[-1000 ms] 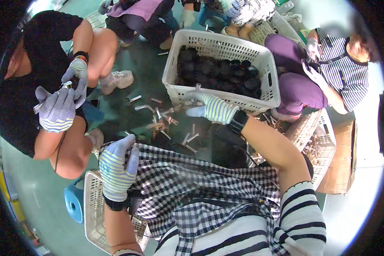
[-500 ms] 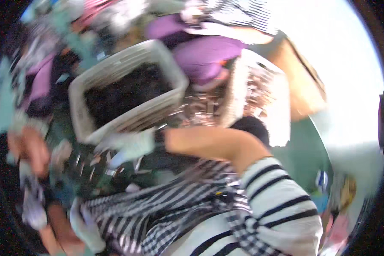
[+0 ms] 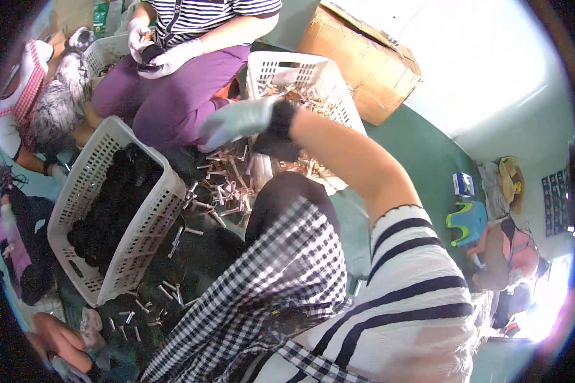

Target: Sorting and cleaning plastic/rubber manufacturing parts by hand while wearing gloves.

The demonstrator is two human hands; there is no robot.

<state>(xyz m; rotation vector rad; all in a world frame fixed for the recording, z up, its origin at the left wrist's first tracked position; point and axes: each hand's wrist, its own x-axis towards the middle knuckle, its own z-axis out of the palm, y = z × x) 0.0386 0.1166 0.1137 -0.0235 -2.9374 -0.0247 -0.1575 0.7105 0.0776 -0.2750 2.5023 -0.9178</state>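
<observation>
Since the white crate (image 3: 145, 235) sits among several people, I'd guess it's put there so everyone can reach the black parts (image 3: 118, 198) inside. Right hand (image 3: 237, 122), in a pale glove, is off to the crate's right, about level with its far end, nearest the bin (image 3: 333, 86) of metal bits (image 3: 300, 99). It's blurred, so I can't tell whether the fingers are curled, spread or gripping anything. Left hand is out of view, so no clue there either. Loose bits (image 3: 227, 193) lie just right of the crate, between it and the bin, probably close for easy grabbing. Past the crate's far end, a co-worker (image 3: 201, 22) holds a black piece (image 3: 149, 53) in gloved hands (image 3: 176, 59), likely for steadiness. Carton (image 3: 358, 60)'s well right, behind the bin.
</observation>
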